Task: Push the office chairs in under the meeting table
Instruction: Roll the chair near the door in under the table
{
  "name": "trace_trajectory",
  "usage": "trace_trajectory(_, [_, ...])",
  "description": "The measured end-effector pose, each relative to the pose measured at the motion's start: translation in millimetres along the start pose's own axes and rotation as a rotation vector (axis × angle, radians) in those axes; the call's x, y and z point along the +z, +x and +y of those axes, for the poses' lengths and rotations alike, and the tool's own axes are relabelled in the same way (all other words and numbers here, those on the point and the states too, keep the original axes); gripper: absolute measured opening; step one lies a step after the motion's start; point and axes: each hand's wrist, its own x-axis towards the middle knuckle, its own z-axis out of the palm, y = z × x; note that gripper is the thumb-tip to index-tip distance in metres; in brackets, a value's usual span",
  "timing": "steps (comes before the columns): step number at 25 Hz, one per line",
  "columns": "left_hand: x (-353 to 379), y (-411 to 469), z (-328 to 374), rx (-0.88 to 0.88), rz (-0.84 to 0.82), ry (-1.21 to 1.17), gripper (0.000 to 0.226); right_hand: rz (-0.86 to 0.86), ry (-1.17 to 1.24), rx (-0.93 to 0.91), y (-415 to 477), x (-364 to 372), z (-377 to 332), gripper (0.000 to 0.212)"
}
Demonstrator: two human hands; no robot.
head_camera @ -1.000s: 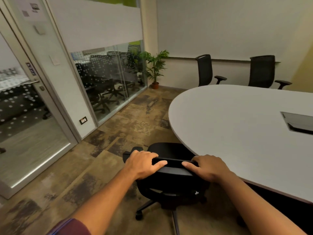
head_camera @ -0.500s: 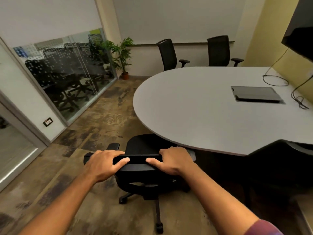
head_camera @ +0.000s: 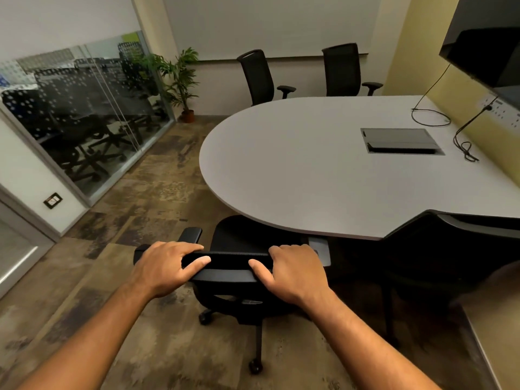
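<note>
Item: office chair in hand (head_camera: 239, 243), black, on castors; position: at the rounded near-left edge of the meeting table (head_camera: 323, 170), front of seat already under the tabletop lip, backrest and base out on the carpet.

Your left hand (head_camera: 166, 267): on the top rail of the backrest, fingers curled over the far side, thumb along the near face; clamped on the rail. Your right hand (head_camera: 292, 273): same rail, just beside the right end, fingers wrapped over, thumb pointing inward; clamped likewise.

Step in hand, by judgement: pushing this chair in, partly done. Next move calls for a straight, even shove from both hands toward the table edge; watch the armrests (head_camera: 191, 235), which sit near tabletop height and may catch the edge; whether they clear cannot be told from here.

Count of chairs: four in the room; one held; one dark chair (head_camera: 439, 249) at the near edge to your right, back against the tabletop, seemingly tucked; two far chairs (head_camera: 259, 76) (head_camera: 344, 70) at the far edge, standing back from the table, by judgement yet to be pushed in.

Other items: one wall screen (head_camera: 484, 43), upper right; one recessed cable box (head_camera: 401, 141) in the tabletop; loose cables (head_camera: 430, 119) near the table's right edge; one potted plant (head_camera: 180, 80) in the far corner of the floor.
</note>
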Motion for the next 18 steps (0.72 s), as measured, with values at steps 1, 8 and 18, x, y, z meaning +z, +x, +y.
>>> trace_trajectory(1, [0.2,4.4,3.7,0.005,-0.001,-0.002,0.09,0.008,0.002,0.012,-0.2,-1.5,3.4,0.075])
trace_trajectory(8, [9.2,42.0,20.8,0.072,-0.003,-0.031,0.09,0.04,-0.009,0.093,2.8,-3.3,31.5,0.075])
trace_trajectory(18, [21.3,116.0,46.3,0.17,-0.037,0.022,0.088,0.077,-0.038,0.15,34.0,-5.4,83.9,0.07])
